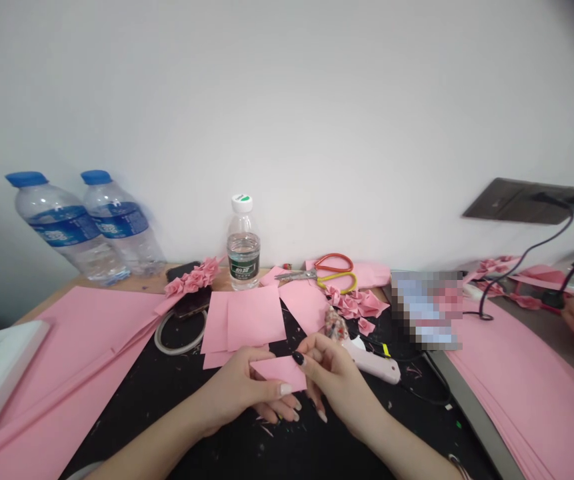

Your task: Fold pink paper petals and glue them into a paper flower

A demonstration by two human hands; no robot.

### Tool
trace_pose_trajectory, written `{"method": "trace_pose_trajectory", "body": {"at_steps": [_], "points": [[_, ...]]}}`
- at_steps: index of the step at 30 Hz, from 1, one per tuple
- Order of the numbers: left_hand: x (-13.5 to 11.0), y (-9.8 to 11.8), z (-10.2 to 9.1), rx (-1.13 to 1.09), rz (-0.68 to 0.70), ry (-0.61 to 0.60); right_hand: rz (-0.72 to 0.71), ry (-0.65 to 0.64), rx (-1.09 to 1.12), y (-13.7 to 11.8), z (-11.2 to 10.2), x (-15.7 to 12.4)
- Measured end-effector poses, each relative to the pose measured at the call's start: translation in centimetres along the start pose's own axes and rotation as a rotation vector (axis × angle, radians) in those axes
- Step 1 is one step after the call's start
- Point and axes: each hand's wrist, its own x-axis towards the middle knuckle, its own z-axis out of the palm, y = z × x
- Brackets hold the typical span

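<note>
Small pink paper piece [279, 372] pinched between both hands, held low over black mat [237, 453]. Left hand [247, 393] part closed, thumb on top, fingers under. Right hand [331, 380] pinching near edge. Glue gun [377, 368] just beside right hand; paper flowers [354, 303], scissors [294, 275] beyond.

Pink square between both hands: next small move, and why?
Probably crease the pink paper square with the right hand. It is held flat between both hands, the left hand can steady it, and folded pink paper pieces lie nearby.
</note>
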Motion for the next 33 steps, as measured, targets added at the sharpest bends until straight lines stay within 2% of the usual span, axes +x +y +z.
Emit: {"method": "trace_pose_trajectory", "body": {"at_steps": [7,14,18,22,26,29,33], "points": [[-0.1,0.0,-0.1,0.008,-0.006,-0.017,0.037,-0.058,-0.087,0.1,0.1,-0.3],[-0.1,0.2,0.3,0.057,0.019,-0.038,-0.094,0.019,-0.233,0.0,0.2,-0.8],[-0.1,0.2,0.3,0.024,0.035,-0.037,-0.097,0.039,-0.211,0.2,0.2,-0.8],[0.0,0.1,0.1,-0.004,0.072,-0.004,-0.059,-0.045,-0.166,0.1,0.3,-0.7],[0.0,0.1,0.1,-0.025,0.073,0.032,-0.08,-0.148,-0.332,0.1,0.4,-0.9],[-0.3,0.4,0.3,-0.054,0.051,0.032,-0.118,-0.149,-0.445,0.2,0.4,-1.2],[-0.6,1.1,0.6,-0.067,0.024,0.013,-0.146,-0.134,-0.476,0.6,0.4,-1.4]]}}
